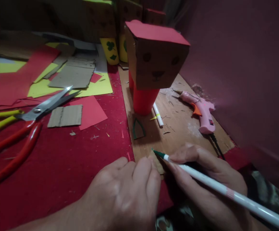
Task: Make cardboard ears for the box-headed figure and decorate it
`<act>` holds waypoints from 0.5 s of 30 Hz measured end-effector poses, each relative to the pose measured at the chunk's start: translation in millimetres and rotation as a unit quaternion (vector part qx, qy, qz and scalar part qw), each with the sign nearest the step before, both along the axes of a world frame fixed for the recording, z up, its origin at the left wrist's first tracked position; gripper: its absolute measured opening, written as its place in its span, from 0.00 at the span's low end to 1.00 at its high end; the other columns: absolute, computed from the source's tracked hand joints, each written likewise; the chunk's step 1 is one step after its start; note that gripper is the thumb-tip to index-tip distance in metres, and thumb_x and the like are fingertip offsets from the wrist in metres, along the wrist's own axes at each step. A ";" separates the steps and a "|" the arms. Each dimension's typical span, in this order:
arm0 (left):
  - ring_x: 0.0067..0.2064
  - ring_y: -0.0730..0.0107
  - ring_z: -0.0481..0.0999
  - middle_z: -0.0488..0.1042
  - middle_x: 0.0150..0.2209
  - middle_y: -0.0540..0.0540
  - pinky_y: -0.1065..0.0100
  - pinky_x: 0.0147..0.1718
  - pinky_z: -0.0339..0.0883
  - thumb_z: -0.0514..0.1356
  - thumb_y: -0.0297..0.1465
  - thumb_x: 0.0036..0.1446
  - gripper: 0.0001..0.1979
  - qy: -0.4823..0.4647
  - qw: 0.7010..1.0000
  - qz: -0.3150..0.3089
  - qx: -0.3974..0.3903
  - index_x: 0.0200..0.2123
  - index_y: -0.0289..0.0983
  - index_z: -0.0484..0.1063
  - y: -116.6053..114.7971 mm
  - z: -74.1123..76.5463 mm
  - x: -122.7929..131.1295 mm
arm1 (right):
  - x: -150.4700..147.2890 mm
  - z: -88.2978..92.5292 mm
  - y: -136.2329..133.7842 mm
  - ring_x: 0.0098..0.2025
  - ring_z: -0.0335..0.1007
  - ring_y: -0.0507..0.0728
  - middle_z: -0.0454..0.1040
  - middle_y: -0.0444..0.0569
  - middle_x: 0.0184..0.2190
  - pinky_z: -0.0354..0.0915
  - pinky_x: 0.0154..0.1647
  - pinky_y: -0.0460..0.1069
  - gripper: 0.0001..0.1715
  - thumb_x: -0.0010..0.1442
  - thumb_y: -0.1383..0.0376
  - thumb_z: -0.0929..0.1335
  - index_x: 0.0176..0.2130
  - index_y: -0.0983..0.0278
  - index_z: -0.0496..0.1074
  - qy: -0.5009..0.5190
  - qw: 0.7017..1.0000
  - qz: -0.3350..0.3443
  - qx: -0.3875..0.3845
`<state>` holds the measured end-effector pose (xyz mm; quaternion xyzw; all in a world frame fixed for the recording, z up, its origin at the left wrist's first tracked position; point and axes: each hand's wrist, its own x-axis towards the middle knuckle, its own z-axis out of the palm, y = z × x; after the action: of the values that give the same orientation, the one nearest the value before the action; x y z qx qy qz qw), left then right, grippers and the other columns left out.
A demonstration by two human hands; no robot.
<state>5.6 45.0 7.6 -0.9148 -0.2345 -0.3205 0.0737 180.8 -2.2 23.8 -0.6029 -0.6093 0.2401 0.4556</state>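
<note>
My right grip [216,205] is narrow, thumb and fingers pinched around the white barrel of a marker [213,183], whose long end slants back past my knuckles; its green tip sits at the upper point of a small cardboard piece [159,166], too small for me to tell whether it touches; my left grip [129,186] is bunched over that same piece from its left side, fingers close together, their undersides hidden, so I cannot tell whether I pinch it or only press it down; the piece lies at the near end of a brown board [184,128] on the red counter [57,199], plain tan, tapering toward its tip; just beyond it lies a pointed cutout [139,131] with green along its edges; behind stands a cardboard box [162,69] on a red tube [145,101], with a red top, two drawn eyes and a snout, the inside of box and tube hidden from me; a white stick [158,115] lies beside the tube, and a pink glue gun [205,117] with an orange trigger rests at the right of the board; on my left are scissors [36,111], a ridged cardboard square [66,116] partly over red paper [93,110], and heaped card beyond
</note>
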 end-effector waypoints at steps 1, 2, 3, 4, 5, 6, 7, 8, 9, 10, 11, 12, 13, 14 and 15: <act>0.18 0.67 0.62 0.65 0.20 0.51 0.64 0.17 0.54 0.42 0.21 0.66 0.18 0.001 1.000 0.001 0.000 0.28 0.40 0.63 -0.5 -2.3 -0.2 | 0.1 0.4 0.4 0.24 0.74 0.54 0.77 0.42 0.25 0.68 0.23 0.47 0.08 0.59 0.70 0.73 0.33 0.57 0.74 0.003 1.000 -0.002 -0.001; 0.19 0.67 0.63 0.65 0.21 0.51 0.65 0.18 0.56 0.43 0.21 0.66 0.17 0.005 1.000 -0.001 -0.001 0.28 0.40 0.63 -0.8 -4.2 -0.4 | 0.4 0.7 0.7 0.24 0.74 0.54 0.77 0.41 0.25 0.68 0.22 0.48 0.07 0.59 0.70 0.73 0.33 0.57 0.74 0.005 1.000 -0.001 -0.003; 0.19 0.67 0.63 0.65 0.21 0.51 0.65 0.18 0.56 0.43 0.21 0.66 0.17 0.007 1.000 -0.003 -0.003 0.29 0.40 0.63 -1.0 -5.6 -0.7 | 0.7 0.9 0.9 0.24 0.74 0.54 0.77 0.41 0.25 0.69 0.22 0.48 0.07 0.60 0.69 0.73 0.33 0.57 0.74 0.007 1.000 0.000 -0.005; 0.19 0.67 0.63 0.65 0.21 0.51 0.65 0.18 0.57 0.43 0.20 0.65 0.16 0.006 1.000 -0.003 -0.004 0.29 0.40 0.63 -1.1 -6.2 -0.9 | 1.0 1.0 1.0 0.24 0.74 0.54 0.77 0.42 0.26 0.69 0.22 0.48 0.07 0.59 0.69 0.73 0.33 0.56 0.74 0.009 1.000 0.003 -0.006; 0.19 0.66 0.63 0.65 0.21 0.51 0.64 0.17 0.56 0.43 0.20 0.65 0.17 0.005 1.000 -0.002 -0.003 0.28 0.41 0.63 -1.0 -6.1 -1.2 | 1.3 1.0 1.1 0.24 0.74 0.54 0.77 0.42 0.26 0.69 0.22 0.48 0.07 0.59 0.69 0.73 0.34 0.56 0.74 0.011 1.000 0.006 -0.007; 0.19 0.66 0.63 0.64 0.21 0.51 0.64 0.17 0.55 0.43 0.20 0.65 0.17 0.006 1.000 -0.001 -0.003 0.28 0.41 0.63 -0.8 -5.1 -1.4 | 1.4 1.0 1.2 0.24 0.74 0.54 0.77 0.42 0.26 0.69 0.22 0.49 0.08 0.59 0.69 0.73 0.34 0.55 0.74 0.013 1.000 0.009 -0.007; 0.18 0.66 0.62 0.64 0.21 0.51 0.63 0.16 0.54 0.43 0.20 0.64 0.17 0.008 1.000 0.000 -0.002 0.27 0.41 0.63 -0.5 -3.6 -1.6 | 1.4 0.9 1.2 0.24 0.74 0.55 0.77 0.42 0.26 0.69 0.22 0.49 0.08 0.59 0.69 0.73 0.34 0.55 0.74 0.015 1.000 0.012 -0.007; 0.18 0.66 0.62 0.64 0.20 0.51 0.63 0.15 0.53 0.43 0.20 0.64 0.18 0.005 1.000 0.004 0.002 0.27 0.41 0.63 -0.1 -1.5 -1.8 | 1.4 0.8 1.1 0.24 0.74 0.55 0.78 0.42 0.26 0.69 0.22 0.49 0.08 0.59 0.69 0.73 0.34 0.55 0.74 0.016 1.000 0.013 -0.006; 0.18 0.66 0.61 0.64 0.20 0.51 0.63 0.15 0.53 0.43 0.20 0.65 0.19 0.004 1.000 0.006 0.004 0.26 0.41 0.63 0.3 0.8 -2.0 | 1.4 0.7 1.1 0.24 0.75 0.55 0.78 0.42 0.26 0.69 0.22 0.49 0.08 0.59 0.70 0.73 0.34 0.55 0.74 0.017 1.000 0.013 -0.006; 0.17 0.66 0.61 0.64 0.20 0.51 0.63 0.16 0.53 0.42 0.20 0.65 0.19 0.003 1.000 0.007 0.007 0.26 0.41 0.64 0.8 2.9 -2.2 | 1.4 0.6 0.9 0.24 0.75 0.55 0.78 0.42 0.26 0.69 0.22 0.49 0.08 0.59 0.70 0.73 0.34 0.55 0.75 0.016 1.000 0.012 -0.006; 0.17 0.67 0.62 0.65 0.19 0.51 0.64 0.16 0.53 0.43 0.20 0.65 0.20 0.005 1.000 0.007 0.008 0.26 0.41 0.64 1.2 4.7 -2.3 | 1.6 0.7 0.9 0.25 0.76 0.55 0.79 0.42 0.27 0.69 0.22 0.48 0.08 0.59 0.70 0.73 0.34 0.55 0.75 0.013 1.000 0.012 -0.008; 0.18 0.67 0.64 0.66 0.20 0.51 0.64 0.17 0.56 0.43 0.20 0.65 0.19 0.034 0.999 -0.003 -0.005 0.26 0.40 0.65 1.6 5.9 -2.2 | 1.7 0.8 0.8 0.25 0.76 0.55 0.79 0.42 0.27 0.69 0.22 0.48 0.08 0.59 0.70 0.73 0.34 0.56 0.75 0.009 1.000 0.012 -0.009; 0.18 0.67 0.65 0.67 0.20 0.50 0.64 0.17 0.56 0.43 0.19 0.65 0.20 0.041 0.999 -0.007 -0.007 0.26 0.40 0.66 1.9 6.4 -1.9 | 1.9 1.1 0.9 0.24 0.76 0.54 0.79 0.42 0.27 0.69 0.21 0.48 0.08 0.59 0.70 0.73 0.34 0.56 0.75 0.006 1.000 0.013 -0.009; 0.18 0.67 0.64 0.66 0.19 0.51 0.64 0.16 0.55 0.42 0.19 0.65 0.21 0.022 1.000 -0.003 0.000 0.25 0.41 0.65 2.2 6.3 -1.4 | 2.2 1.5 1.0 0.24 0.75 0.54 0.78 0.42 0.26 0.69 0.21 0.48 0.07 0.60 0.69 0.73 0.34 0.56 0.75 0.003 1.000 0.015 -0.009; 0.18 0.67 0.64 0.66 0.19 0.50 0.64 0.16 0.55 0.42 0.19 0.65 0.21 0.018 1.000 -0.001 -0.005 0.25 0.41 0.65 2.4 5.8 -0.9 | 2.4 1.9 1.2 0.23 0.74 0.54 0.78 0.42 0.26 0.68 0.20 0.48 0.06 0.60 0.69 0.73 0.34 0.56 0.75 0.002 1.000 0.019 -0.008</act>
<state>4.7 47.5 13.4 -0.9210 -0.2333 -0.3034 0.0729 183.2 -1.1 25.7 -0.5947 -0.6176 0.2544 0.4473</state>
